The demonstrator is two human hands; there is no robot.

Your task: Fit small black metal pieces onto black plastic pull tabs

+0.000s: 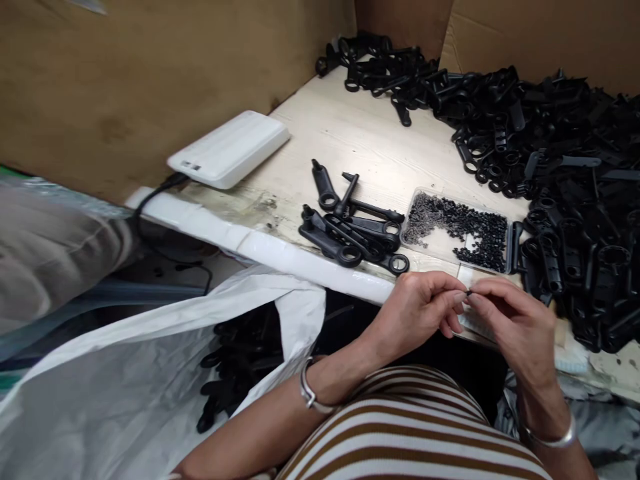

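Note:
My left hand [420,307] and my right hand [515,320] meet at the fingertips over the table's front edge. Between them they pinch a tiny black piece [468,292]. Just beyond is a clear plastic box [440,252] with small black pieces [483,233] on its right side and tiny greyish pieces [425,217] on its left. Beside the box, to the left, lies a small group of black ring-ended arms [345,233]. A large heap of similar black parts [540,133] covers the right and back of the table.
A white rectangular device [230,150] with a black cable [150,200] rests at the table's left. Cardboard walls [150,73] stand behind. Below the padded edge [240,243], an open white bag [125,373] holds black parts [240,360]. A person's blurred clothed limb [55,247] shows far left.

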